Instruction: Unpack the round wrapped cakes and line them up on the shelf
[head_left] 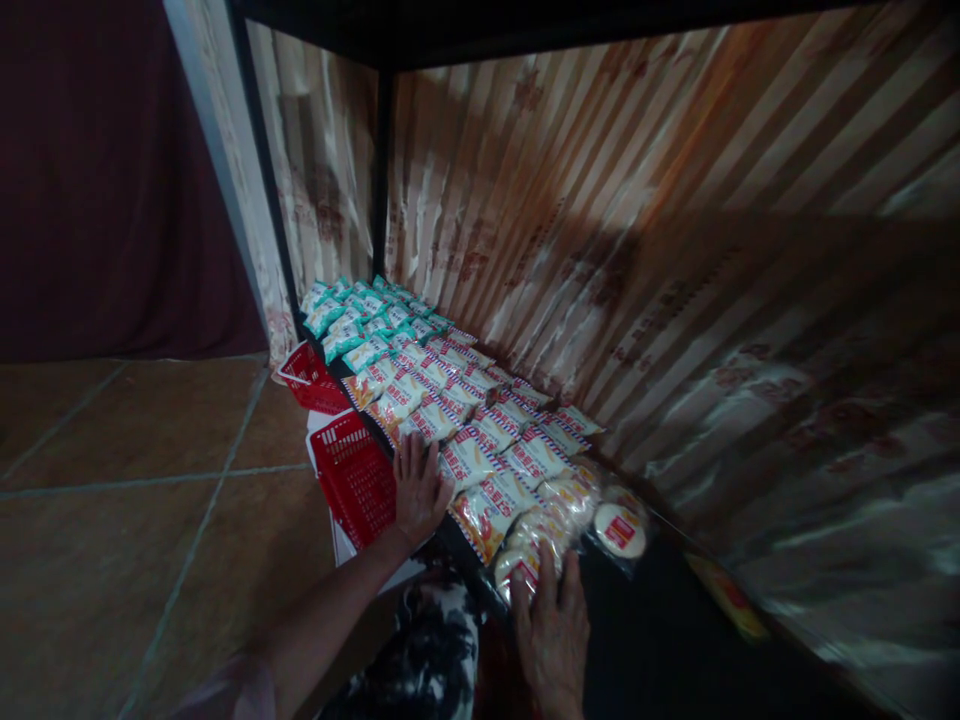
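Rows of snack packets (465,420) lie on a low dark shelf (660,640): teal ones (360,315) at the far end, white, red and orange ones nearer. My left hand (418,488) rests flat with fingers spread against the front edge of the packet rows. My right hand (553,625) lies flat, fingers out, on the near end of a clear bag of round biscuits (570,525). Neither hand holds anything.
Two red plastic baskets (352,475) (309,378) stand on the tiled floor (112,500) left of the shelf. A striped curtain (675,250) hangs behind the shelf. A yellow packet (727,595) lies at the right. Black-and-white cloth (431,650) is near my arms.
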